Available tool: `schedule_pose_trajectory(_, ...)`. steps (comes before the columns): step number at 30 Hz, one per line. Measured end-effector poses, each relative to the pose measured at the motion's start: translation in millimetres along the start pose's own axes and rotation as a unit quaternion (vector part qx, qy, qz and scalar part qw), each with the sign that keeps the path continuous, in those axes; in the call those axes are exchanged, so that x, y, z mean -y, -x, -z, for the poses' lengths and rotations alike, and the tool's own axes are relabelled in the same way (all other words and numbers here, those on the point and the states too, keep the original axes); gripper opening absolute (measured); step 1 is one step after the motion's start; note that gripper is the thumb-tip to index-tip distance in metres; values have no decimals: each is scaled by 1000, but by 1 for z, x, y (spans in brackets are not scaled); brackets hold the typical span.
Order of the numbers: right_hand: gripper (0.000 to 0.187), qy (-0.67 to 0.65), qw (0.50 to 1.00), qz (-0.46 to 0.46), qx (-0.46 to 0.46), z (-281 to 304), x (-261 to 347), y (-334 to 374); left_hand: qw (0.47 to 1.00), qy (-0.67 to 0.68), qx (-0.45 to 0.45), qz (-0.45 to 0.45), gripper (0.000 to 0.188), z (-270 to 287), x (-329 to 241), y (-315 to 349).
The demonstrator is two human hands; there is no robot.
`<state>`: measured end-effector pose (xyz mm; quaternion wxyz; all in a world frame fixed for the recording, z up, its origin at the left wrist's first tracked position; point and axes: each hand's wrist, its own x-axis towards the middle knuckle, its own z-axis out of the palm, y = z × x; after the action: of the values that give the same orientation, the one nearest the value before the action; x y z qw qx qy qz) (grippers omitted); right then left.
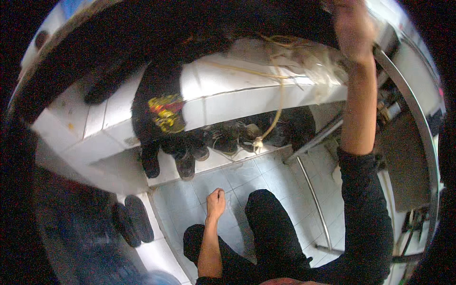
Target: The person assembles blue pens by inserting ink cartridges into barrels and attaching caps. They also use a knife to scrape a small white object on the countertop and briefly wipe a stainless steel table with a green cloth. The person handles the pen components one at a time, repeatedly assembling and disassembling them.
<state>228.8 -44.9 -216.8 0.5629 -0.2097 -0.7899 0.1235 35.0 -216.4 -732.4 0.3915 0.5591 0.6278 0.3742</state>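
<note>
My left hand (216,203) hangs above the tiled floor beside my knees, its fingers curled into a loose fist with nothing visible in it. My right hand (354,31), smeared by motion, reaches far up at the top right, next to the dark area along the upper edge. Its fingers are lost in blur and shadow, so whether it holds anything is unclear. Just below and left of it, crumpled clear plastic (320,69) lies on a white tiled ledge (228,102). A yellowish cord (281,102) droops from this ledge and ends in a pale plug (258,144) near the shoes.
Black cloth with a yellow and red pattern (166,114) hangs over the ledge. Several dark shoes (225,142) stand under it. Dark slippers (137,218) rest on a white step at left. A metal frame (313,199) stands at right, beside a curved metal rail (418,109).
</note>
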Motion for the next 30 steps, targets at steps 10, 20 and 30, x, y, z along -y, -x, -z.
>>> schedule_pose_trajectory(10,44,179,948,250,-80,-4,-11,10,999,-27,-1,17,46,-39,55,-8)
schedule_pose_trajectory(20,51,338,924,142,-108,-32,18,29,983,-179,4,-40,25,-32,72,38)
schedule_pose_trajectory(30,75,410,895,141,-104,-39,8,34,978,-145,-110,-101,18,-8,33,28)
